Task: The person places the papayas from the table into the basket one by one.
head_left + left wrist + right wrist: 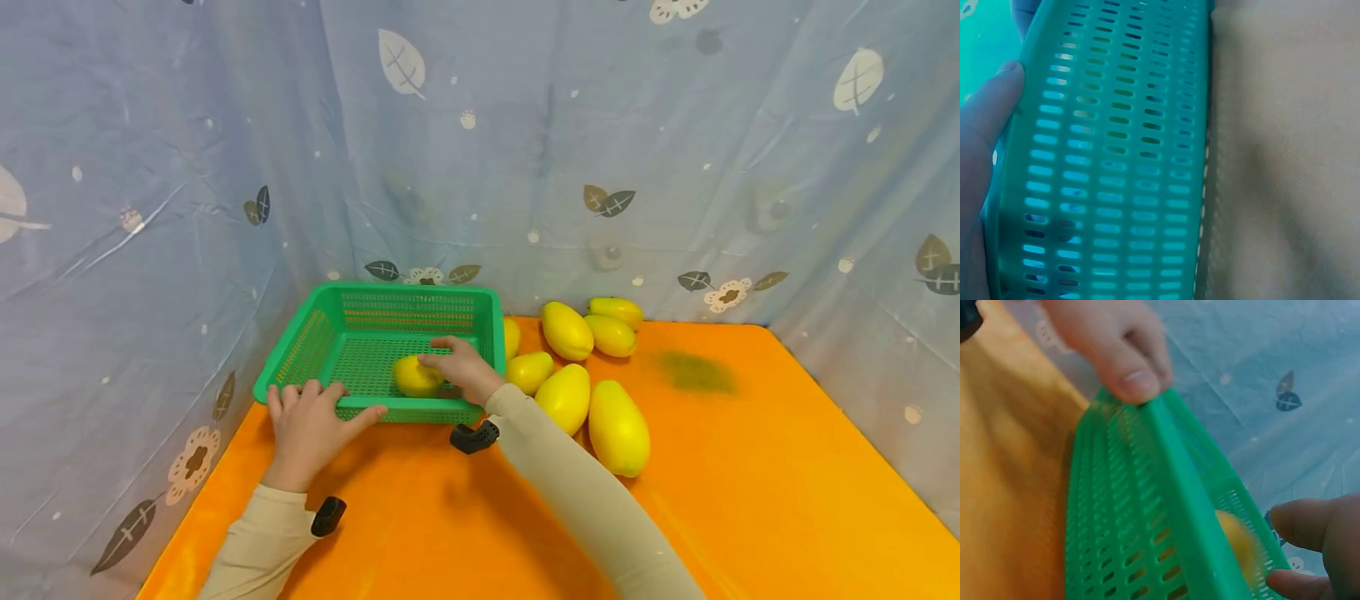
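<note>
A green plastic basket with slotted walls stands at the back left of the table. My left hand grips its near rim at the left corner; the left wrist view shows the thumb against the rim's outer side. My right hand reaches over the near right part of the rim into the basket. Beside its fingers lies a yellow mango, low in the basket. In the right wrist view the fingers are spread apart, with the blurred mango outside them.
Several more yellow mangoes lie to the right of the basket on the orange tabletop. One mango is partly hidden by the basket's right wall. A patterned blue-grey curtain encloses the table's back and sides.
</note>
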Tool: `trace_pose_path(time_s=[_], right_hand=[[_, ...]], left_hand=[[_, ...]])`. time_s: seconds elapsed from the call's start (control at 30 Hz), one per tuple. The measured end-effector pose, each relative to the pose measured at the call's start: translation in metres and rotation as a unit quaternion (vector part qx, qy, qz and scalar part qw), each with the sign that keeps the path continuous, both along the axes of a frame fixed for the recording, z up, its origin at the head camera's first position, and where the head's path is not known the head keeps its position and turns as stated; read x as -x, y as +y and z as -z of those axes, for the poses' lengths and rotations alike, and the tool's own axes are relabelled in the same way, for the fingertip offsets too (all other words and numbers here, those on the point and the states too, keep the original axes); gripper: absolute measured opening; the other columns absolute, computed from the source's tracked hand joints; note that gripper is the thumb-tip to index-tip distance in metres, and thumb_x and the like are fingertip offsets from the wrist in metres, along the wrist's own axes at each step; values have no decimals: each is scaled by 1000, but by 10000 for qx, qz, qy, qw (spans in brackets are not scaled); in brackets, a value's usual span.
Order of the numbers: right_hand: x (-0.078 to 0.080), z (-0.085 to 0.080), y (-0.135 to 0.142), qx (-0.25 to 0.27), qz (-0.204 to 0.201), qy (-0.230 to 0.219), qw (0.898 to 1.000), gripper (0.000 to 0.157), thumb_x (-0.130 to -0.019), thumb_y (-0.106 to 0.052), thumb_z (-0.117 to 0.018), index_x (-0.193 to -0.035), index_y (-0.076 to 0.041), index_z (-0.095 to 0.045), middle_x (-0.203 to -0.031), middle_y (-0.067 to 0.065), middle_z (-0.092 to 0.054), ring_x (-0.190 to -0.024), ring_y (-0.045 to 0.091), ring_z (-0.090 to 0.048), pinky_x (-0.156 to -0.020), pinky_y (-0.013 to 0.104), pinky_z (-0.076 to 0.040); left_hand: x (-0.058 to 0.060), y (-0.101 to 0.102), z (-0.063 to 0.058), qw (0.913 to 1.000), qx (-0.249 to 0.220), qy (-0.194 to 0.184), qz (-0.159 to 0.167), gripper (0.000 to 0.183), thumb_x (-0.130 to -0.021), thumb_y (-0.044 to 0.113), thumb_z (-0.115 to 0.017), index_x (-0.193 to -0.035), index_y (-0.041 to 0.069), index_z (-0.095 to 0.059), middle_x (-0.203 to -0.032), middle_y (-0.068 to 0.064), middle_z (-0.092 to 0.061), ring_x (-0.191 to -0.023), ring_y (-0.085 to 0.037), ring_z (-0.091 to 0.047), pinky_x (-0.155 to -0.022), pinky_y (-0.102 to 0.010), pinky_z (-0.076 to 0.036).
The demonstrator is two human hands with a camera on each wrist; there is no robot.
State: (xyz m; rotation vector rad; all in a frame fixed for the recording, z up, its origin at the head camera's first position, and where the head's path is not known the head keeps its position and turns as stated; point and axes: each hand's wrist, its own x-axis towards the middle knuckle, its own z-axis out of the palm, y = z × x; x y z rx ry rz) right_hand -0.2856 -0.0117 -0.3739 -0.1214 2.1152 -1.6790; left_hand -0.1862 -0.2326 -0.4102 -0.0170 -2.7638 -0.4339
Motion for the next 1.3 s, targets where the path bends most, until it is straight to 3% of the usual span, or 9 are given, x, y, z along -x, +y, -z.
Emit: trace_pose_path(time_s=[0.1,0.2,0.3,0.43,0.63,0.77,0.93,1.07,1.3], right_hand=[[1,1,0,109,142,-98,9998,58,-103,-25,-63,-154,-12,-42,-145,15,-56,-93,23,-52,-75,40,-57],[0,0,1,78,161,-45,9998,57,-103,-26,-63,-154,-13,-43,-148,16,-53,-111,31,-57,-85,45,-60],[-3,-2,4,87,98,195,9997,54,-103,-26,-62,-153,-14,-44,-149,18,-52,-128,39,-55,-94,50,-58],[-11,-14,24,280,114,700,9971,52,-103,-24,-62,-151,-13,-46,-147,19,-53,-132,40,-55,-98,51,-57],[-28,-57,98,771,632,1298,9865,51,-106,-24,-55,-153,-10,-42,-150,21,-48,-129,35,-57,-99,39,-58],[-42,-73,169,913,1220,1605,9752,52,-107,-30,-53,-152,-11,-39,-143,12,-51,-117,19,-62,-91,25,-59],[-58,-66,245,1686,1696,1563,9583,37,-106,-32,-55,-139,-22,-43,-123,-6,-55,-104,5,-66,-86,22,-59],[-65,-50,282,2080,1972,1445,9471,43,-104,-32,-58,-142,-21,-41,-118,-8,-58,-99,6,-70,-83,24,-61],[-66,-21,301,1825,2165,969,9542,57,-104,-35,-57,-152,-18,-31,-120,-10,-54,-100,3,-70,-85,26,-61]], left_hand=[[0,1,0,10000,-23,27,-4,81,-84,72,-68,-121,1,-71,-105,-24,-62,-94,-47,-44,-109,-73,-14],[0,1,-1,10000,-40,56,-13,79,-83,71,-69,-120,1,-71,-105,-24,-62,-94,-47,-44,-109,-73,-14],[-1,0,0,10000,-60,25,-10,80,-83,72,-68,-120,1,-71,-106,-25,-63,-94,-48,-44,-109,-73,-14],[0,2,2,9999,-105,-61,7,82,-84,74,-66,-123,2,-70,-112,-27,-63,-99,-50,-44,-109,-75,-12],[1,0,1,9999,-157,-64,2,84,-84,75,-65,-126,2,-68,-115,-27,-62,-103,-51,-42,-111,-75,-9],[1,-2,0,9998,-186,-36,19,84,-84,75,-65,-125,2,-69,-116,-28,-61,-103,-51,-42,-111,-76,-9],[1,-3,1,9999,-157,7,32,83,-83,75,-65,-122,2,-70,-112,-27,-61,-97,-48,-40,-107,-74,-12],[2,-3,1,9999,-132,26,45,82,-84,75,-65,-122,2,-70,-110,-28,-61,-94,-48,-40,-106,-73,-13],[2,-1,1,9999,-82,34,58,83,-83,75,-65,-121,1,-70,-109,-29,-62,-94,-50,-40,-106,-76,-11]])
